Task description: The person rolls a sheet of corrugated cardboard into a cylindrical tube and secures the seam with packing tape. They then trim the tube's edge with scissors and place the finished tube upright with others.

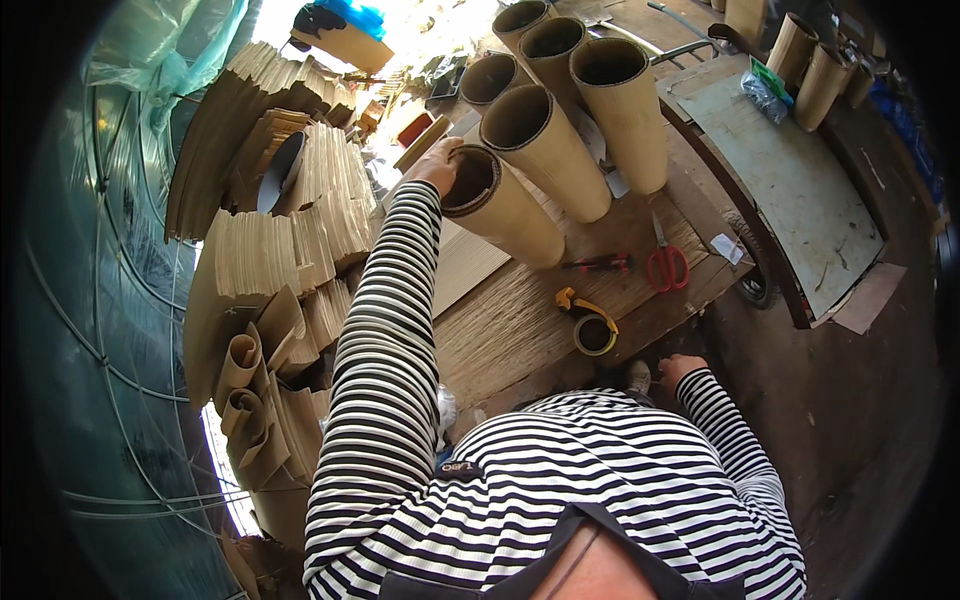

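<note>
My left hand [434,167] reaches far forward and grips the upper rim of the nearest cardboard tube [515,220]. That tube stands on a wooden table [480,340], open end up. Several more cardboard tubes [555,155] stand grouped behind it and to its right. My right hand [682,371] hangs low by the table's front edge, fingers curled, with nothing visible in them. Between the hands on the tabletop lie red-handled scissors [667,265], a red and black tool [600,263] whose kind I cannot make out, and a yellow tape dispenser [597,330] with a roll.
Tall stacks of flat cardboard [270,250] fill the left side, beside a plastic-sheeted wall [110,300]. Rolled cardboard pieces [243,380] lean below them. At right stands a grey-topped table [790,190] with more tubes [822,88] and a plastic bag [765,95].
</note>
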`<state>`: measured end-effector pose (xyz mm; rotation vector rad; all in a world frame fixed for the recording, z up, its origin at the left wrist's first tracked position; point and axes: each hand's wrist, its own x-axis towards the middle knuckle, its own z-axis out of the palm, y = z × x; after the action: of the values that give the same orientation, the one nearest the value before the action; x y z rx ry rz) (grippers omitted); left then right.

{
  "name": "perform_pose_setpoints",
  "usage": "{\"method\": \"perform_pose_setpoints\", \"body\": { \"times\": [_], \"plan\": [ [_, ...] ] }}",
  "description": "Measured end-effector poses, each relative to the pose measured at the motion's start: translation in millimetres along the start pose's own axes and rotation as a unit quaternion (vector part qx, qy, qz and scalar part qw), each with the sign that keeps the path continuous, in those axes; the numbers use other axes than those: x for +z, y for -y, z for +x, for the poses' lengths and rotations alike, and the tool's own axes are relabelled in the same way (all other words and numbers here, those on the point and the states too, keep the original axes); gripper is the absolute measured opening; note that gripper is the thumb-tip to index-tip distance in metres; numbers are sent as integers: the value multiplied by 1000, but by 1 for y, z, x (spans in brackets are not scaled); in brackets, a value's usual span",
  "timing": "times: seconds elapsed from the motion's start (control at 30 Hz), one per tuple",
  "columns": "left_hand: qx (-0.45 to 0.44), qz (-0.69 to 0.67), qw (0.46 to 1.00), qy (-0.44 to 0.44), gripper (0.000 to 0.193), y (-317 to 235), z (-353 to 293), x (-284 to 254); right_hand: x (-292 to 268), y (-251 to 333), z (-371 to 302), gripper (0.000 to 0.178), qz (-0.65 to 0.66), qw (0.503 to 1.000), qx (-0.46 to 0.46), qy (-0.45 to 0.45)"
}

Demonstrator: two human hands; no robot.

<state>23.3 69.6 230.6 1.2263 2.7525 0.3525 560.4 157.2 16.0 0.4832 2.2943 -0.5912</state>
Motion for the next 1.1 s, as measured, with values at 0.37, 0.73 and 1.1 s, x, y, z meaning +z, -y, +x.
{"method": "perform_pose_setpoints", "body": {
  "times": [0.37, 0.73, 1.1],
  "plan": [
    [0, -122, 992, 38, 28, 26, -9, -28, 13, -19, 6, 28, 22, 999, -11, -44],
    [24, -14, 999, 40, 34, 32, 22, 3, 27, -12, 26, 33, 10, 1000, 0, -22],
    [-87, -436, 895, 19, 27, 76, -108, -28, -39, -63, 117, 25, 187, 941, 40, -279]
  ]
}}
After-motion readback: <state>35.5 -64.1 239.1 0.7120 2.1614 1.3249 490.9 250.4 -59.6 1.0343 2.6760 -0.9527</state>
